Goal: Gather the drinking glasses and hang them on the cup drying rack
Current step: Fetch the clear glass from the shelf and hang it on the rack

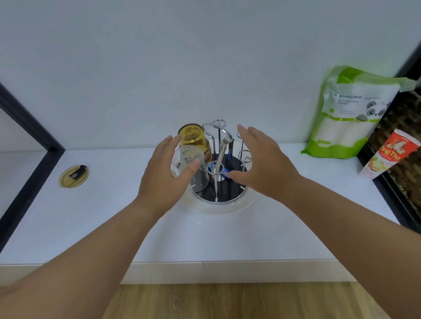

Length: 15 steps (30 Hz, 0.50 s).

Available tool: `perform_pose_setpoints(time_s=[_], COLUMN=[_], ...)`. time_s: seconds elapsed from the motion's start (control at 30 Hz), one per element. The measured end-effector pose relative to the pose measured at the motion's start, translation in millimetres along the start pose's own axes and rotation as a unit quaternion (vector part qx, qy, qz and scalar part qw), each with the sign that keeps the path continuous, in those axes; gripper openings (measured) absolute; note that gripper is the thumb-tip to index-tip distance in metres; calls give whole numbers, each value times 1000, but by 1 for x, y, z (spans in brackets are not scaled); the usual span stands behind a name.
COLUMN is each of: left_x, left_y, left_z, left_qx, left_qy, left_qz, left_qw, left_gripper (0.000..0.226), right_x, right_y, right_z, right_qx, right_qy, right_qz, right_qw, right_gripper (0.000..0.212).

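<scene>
A chrome cup drying rack [218, 144] with a black base stands on a white round plate [220, 208] at the counter's middle. A clear drinking glass [193, 170] hangs upside down on a front-left peg. An amber glass [194, 140] hangs upside down behind it. My left hand [163, 177] curves around the clear glass, thumb against its side, fingers spread. My right hand [261, 163] hovers open at the rack's right side, holding nothing. A small glass with blue print [216, 171] sits low in the rack's centre.
An amber round lid [73, 176] lies on the counter to the left. A green-and-white bag [349, 111] leans against the wall at right, with a red-and-white tube [389, 153] beside a dark wicker basket [413, 151]. Black frame edges flank the counter.
</scene>
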<state>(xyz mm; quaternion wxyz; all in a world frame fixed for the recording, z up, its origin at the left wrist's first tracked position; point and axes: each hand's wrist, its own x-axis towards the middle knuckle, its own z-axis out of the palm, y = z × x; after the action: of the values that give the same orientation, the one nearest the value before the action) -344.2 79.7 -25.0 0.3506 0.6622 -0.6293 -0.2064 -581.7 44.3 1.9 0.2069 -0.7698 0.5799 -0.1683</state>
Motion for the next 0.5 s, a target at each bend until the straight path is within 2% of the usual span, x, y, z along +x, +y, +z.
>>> perform_pose_setpoints(time_s=[0.1, 0.23, 0.5], left_x=[1, 6, 7], left_y=[26, 81, 262], left_z=[-18, -49, -147], left_qx=[4, 0, 13], left_qy=[-1, -12, -28], left_qz=[16, 45, 123], left_qw=[1000, 999, 992], left_gripper=[69, 68, 60], right_x=[-7, -17, -65], right_y=[-14, -36, -99], right_z=[-26, -79, -247], right_qx=[-4, -4, 18], right_qy=[-24, -16, 69], right_qz=[-8, -26, -55], right_qw=[1000, 1000, 996], right_gripper=[109, 111, 104])
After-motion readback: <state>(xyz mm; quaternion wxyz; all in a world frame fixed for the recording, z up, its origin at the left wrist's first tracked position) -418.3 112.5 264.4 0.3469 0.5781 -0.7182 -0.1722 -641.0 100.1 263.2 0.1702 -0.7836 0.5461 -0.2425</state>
